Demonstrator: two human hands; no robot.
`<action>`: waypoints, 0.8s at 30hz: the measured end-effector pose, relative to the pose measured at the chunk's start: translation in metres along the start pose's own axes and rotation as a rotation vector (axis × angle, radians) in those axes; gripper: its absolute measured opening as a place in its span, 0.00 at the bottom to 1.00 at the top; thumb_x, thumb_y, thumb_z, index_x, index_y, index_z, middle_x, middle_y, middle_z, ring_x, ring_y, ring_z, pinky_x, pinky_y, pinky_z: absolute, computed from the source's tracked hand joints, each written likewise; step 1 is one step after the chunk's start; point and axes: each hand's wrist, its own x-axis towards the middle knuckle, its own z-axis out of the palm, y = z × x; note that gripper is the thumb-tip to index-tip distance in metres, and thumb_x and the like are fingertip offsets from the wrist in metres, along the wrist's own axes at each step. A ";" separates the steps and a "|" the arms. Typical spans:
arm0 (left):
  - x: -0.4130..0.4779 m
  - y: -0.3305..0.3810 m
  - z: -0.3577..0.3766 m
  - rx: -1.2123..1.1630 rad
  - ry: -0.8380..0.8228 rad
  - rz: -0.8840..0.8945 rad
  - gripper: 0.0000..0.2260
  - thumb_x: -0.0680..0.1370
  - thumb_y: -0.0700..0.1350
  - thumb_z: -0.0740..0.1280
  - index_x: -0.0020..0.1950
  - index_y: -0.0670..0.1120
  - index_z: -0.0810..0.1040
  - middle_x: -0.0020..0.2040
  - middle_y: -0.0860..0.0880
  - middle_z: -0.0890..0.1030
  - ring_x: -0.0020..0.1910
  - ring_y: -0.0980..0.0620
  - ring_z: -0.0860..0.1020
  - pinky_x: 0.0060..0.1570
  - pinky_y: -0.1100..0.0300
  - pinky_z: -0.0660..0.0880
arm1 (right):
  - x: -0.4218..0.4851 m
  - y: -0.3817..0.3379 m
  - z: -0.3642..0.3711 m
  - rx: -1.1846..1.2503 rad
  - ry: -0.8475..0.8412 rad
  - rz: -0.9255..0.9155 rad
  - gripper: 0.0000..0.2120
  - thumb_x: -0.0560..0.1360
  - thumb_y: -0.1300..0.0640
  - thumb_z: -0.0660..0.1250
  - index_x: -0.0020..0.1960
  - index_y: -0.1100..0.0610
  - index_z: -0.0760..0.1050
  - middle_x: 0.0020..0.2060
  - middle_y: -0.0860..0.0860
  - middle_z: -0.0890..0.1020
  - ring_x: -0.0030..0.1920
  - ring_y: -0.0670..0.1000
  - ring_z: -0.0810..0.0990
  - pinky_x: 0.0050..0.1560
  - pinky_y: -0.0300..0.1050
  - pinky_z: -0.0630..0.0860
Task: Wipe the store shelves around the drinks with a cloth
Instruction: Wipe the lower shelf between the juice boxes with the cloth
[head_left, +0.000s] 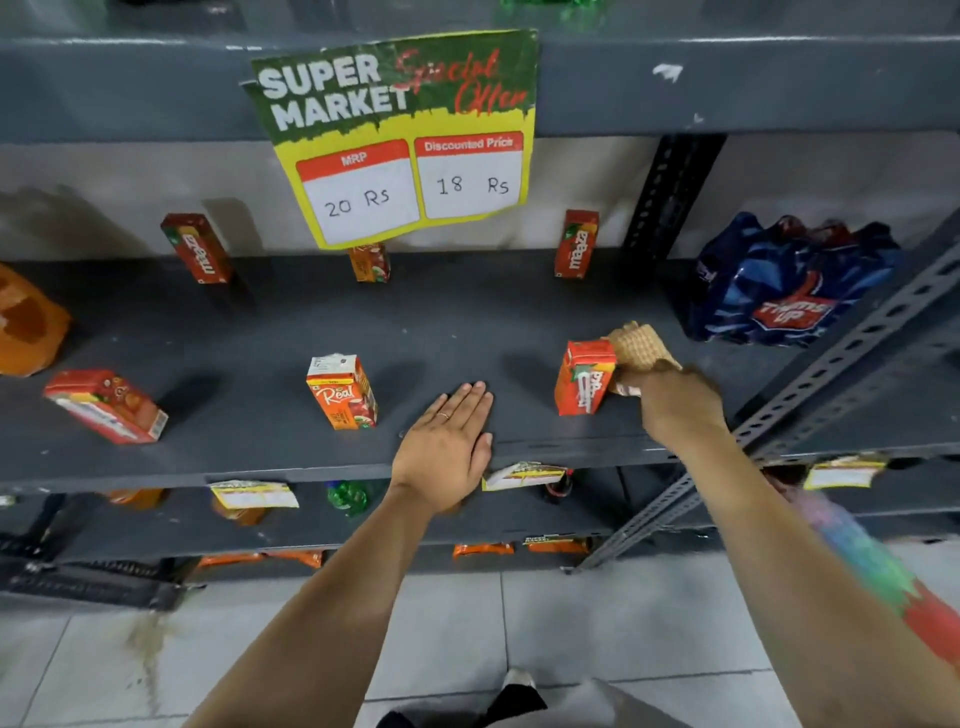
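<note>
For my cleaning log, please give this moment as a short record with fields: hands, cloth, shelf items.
left hand: left hand lies flat, palm down, on the grey shelf, holding nothing
right hand: right hand grips the cloth
cloth: tan, beside the right front carton
front cartons: three, left one tipped over
back cartons: three upright
far right: blue bottle pack
</note>
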 end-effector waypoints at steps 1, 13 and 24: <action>-0.001 0.000 -0.001 -0.002 0.000 0.001 0.24 0.83 0.52 0.49 0.78 0.45 0.57 0.78 0.49 0.57 0.77 0.53 0.53 0.74 0.59 0.44 | -0.013 -0.002 -0.002 -0.022 -0.035 0.010 0.23 0.75 0.65 0.59 0.66 0.47 0.74 0.57 0.55 0.78 0.55 0.59 0.79 0.46 0.50 0.78; -0.002 0.000 -0.002 0.006 -0.030 0.012 0.25 0.83 0.53 0.46 0.78 0.46 0.53 0.79 0.49 0.54 0.77 0.53 0.50 0.75 0.58 0.44 | -0.094 -0.006 -0.049 0.435 -0.391 0.234 0.16 0.72 0.56 0.61 0.56 0.57 0.79 0.50 0.58 0.82 0.51 0.60 0.80 0.47 0.46 0.74; -0.031 -0.002 -0.006 0.052 -0.027 -0.025 0.27 0.83 0.56 0.44 0.78 0.43 0.53 0.79 0.47 0.55 0.77 0.51 0.50 0.75 0.54 0.41 | -0.041 -0.021 -0.037 0.168 -0.235 0.334 0.19 0.77 0.57 0.57 0.66 0.60 0.73 0.64 0.58 0.75 0.61 0.60 0.76 0.49 0.50 0.74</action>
